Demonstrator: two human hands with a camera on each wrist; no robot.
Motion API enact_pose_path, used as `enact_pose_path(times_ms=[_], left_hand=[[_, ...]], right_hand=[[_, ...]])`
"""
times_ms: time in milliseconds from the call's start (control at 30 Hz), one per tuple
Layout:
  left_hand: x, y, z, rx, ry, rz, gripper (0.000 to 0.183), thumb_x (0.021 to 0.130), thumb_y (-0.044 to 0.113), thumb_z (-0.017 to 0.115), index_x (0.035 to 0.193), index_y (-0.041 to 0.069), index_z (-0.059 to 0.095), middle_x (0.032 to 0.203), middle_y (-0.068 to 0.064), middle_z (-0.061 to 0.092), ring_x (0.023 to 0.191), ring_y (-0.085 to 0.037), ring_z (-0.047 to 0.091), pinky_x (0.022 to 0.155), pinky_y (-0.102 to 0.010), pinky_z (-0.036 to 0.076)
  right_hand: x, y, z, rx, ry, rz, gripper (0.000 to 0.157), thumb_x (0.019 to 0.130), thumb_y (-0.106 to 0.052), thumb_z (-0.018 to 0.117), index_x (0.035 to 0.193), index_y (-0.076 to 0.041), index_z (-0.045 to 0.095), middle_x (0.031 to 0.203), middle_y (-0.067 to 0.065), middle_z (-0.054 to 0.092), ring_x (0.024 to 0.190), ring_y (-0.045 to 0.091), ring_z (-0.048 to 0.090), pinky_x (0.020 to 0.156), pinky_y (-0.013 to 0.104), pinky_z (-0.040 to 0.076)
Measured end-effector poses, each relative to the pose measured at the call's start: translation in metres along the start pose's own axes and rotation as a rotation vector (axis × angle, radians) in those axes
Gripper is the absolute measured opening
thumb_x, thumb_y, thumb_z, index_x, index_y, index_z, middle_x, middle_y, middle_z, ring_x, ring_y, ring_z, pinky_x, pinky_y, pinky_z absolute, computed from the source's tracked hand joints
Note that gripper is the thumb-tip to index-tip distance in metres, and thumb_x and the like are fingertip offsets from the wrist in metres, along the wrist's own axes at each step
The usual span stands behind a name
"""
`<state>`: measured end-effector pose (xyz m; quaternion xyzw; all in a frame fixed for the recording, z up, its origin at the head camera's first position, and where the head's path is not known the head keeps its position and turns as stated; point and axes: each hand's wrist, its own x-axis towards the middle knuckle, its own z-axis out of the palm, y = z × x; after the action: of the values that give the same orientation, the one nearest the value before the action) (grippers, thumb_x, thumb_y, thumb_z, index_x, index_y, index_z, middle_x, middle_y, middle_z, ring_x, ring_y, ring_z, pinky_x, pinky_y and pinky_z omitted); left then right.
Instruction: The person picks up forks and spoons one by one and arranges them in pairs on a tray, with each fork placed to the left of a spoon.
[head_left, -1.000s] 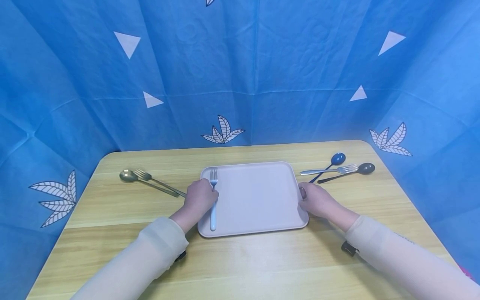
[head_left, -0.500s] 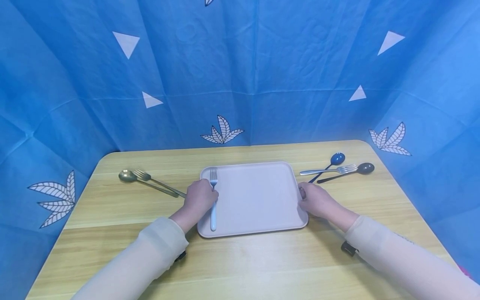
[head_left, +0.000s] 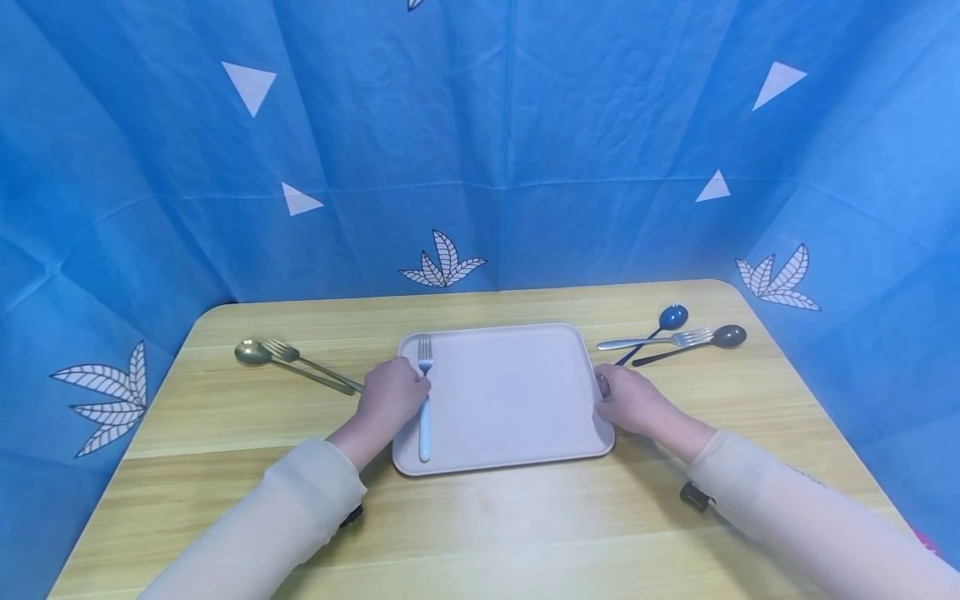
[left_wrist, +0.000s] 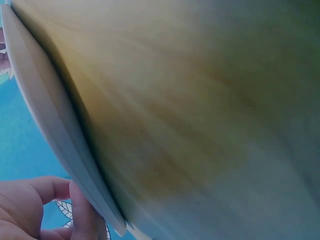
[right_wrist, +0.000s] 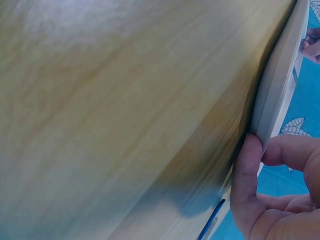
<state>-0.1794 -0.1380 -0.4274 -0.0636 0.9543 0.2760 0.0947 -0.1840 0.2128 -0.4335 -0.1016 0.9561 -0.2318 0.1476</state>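
Observation:
A pale rectangular tray is in the middle of the wooden table. On its left side, a fork with a light blue handle lies lengthwise, tines pointing away. My left hand is at the tray's left rim with thumb and finger brought together, the thumb tip overlapping the fork's neck. In the left wrist view, those fingertips sit right at the rim. On the opposite side, my right hand pinches the right rim; the right wrist view has one finger along the outer wall and the thumb above.
A gold-coloured spoon and a matching fork lie at the left. At the right, a blue spoon, a silver fork and a black spoon overlap. A blue curtain surrounds the table's far edges.
My left hand has shifted slightly to the left against the tray. The tray, the fork on it and my right hand keep their places, apart from a small camera drift.

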Motion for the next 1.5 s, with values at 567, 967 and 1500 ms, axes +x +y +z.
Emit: enact_pose_path(times_ms=[567, 967, 1500], left_hand=[[0.001, -0.028, -0.027, -0.004, 0.104, 0.023, 0.024, 0.09, 0.017, 0.053, 0.069, 0.009, 0.054, 0.059, -0.003, 0.05, 0.057, -0.022, 0.047, 0.056, -0.034, 0.037], [-0.001, -0.062, -0.054, 0.02, 0.128, 0.033, 0.024, 0.093, 0.021, 0.05, 0.083, 0.003, 0.063, 0.085, -0.013, 0.069, 0.069, -0.025, 0.058, 0.066, -0.041, 0.046], [0.007, -0.097, -0.071, 0.096, 0.157, -0.024, 0.042, 0.094, 0.022, 0.048, 0.054, 0.017, 0.037, 0.05, 0.005, 0.029, 0.048, -0.016, 0.033, 0.05, -0.033, 0.03]], right_hand=[[0.0, 0.0, 0.0, -0.006, 0.002, -0.01, 0.044, 0.079, 0.001, 0.067, 0.121, 0.01, 0.057, 0.076, 0.005, 0.056, 0.073, 0.022, 0.055, 0.065, 0.035, 0.047], [0.0, -0.002, -0.001, -0.001, -0.006, 0.01, 0.048, 0.078, 0.002, 0.066, 0.124, 0.011, 0.056, 0.081, 0.007, 0.06, 0.077, 0.023, 0.058, 0.069, 0.038, 0.05], [0.0, 0.0, -0.001, 0.009, -0.004, 0.005, 0.047, 0.079, 0.001, 0.066, 0.123, 0.011, 0.056, 0.077, 0.005, 0.056, 0.072, 0.022, 0.054, 0.063, 0.034, 0.046]])
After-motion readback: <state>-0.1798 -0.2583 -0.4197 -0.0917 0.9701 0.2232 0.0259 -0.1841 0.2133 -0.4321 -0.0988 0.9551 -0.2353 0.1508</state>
